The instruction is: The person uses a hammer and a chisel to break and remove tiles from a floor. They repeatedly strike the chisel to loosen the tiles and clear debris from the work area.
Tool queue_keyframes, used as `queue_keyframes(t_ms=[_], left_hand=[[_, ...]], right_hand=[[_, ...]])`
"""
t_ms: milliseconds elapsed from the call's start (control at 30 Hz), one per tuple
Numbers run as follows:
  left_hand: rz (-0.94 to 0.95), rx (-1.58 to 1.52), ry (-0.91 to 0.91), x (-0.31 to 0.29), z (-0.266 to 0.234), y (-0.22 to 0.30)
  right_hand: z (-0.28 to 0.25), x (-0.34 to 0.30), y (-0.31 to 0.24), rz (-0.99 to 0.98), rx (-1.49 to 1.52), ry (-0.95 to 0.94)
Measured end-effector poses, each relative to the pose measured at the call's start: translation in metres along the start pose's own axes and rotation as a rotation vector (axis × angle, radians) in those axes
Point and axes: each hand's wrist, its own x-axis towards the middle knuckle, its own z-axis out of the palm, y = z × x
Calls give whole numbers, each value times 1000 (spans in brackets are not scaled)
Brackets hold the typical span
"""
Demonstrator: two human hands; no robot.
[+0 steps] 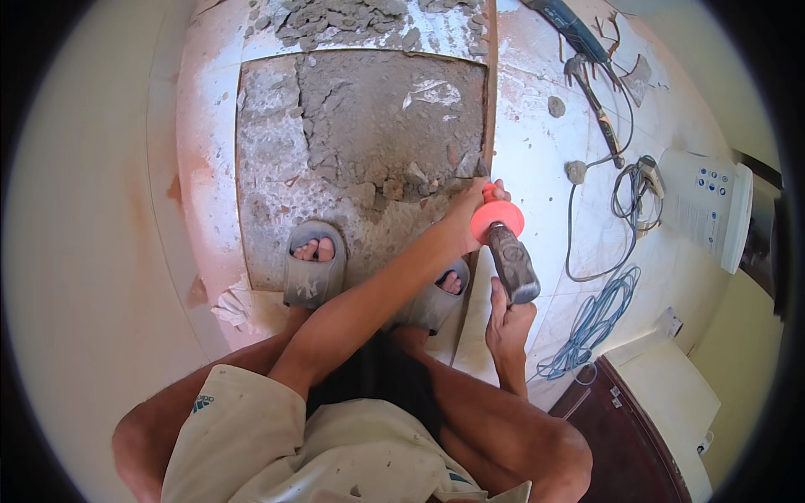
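Note:
My left hand (471, 211) is wrapped round the grip of a chisel with a round orange hand guard (481, 225). The chisel stands near the right edge of the dug-out patch (394, 126); its lower end is hidden. Over the guard, the dark metal head of a club hammer (516, 272) meets or nearly meets the chisel's top; I cannot tell if they touch. Closed below that head is my right hand (510, 329), on the hammer's handle, which is mostly hidden. Broken grey mortar and small rubble (394, 186) lie just left of the chisel.
My sandalled feet (315, 261) are on the rough patch. White tiles border it on the right, with a power tool (570, 29), a hammer (599, 117), a looped black cable (633, 197), blue coiled cord (591, 327) and a white bucket (704, 205). Mortar chunks (344, 21) lie beyond.

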Motion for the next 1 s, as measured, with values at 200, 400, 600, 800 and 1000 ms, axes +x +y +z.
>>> queue_keyframes(t_ms=[200, 400, 600, 800, 1000], left_hand=[[-59, -18, -63, -9, 3, 1], [-136, 166, -21, 0, -4, 23], [90, 581, -29, -74, 27, 97], [197, 903, 257, -100, 86, 73], [28, 884, 275, -86, 18, 8]], right_hand=[[-8, -46, 70, -224, -636, 123], [14, -1, 1, 19, 169, 9], [-15, -20, -4, -30, 285, 38], [-13, -38, 31, 140, 600, 118], [-20, -39, 38, 45, 371, 53]])
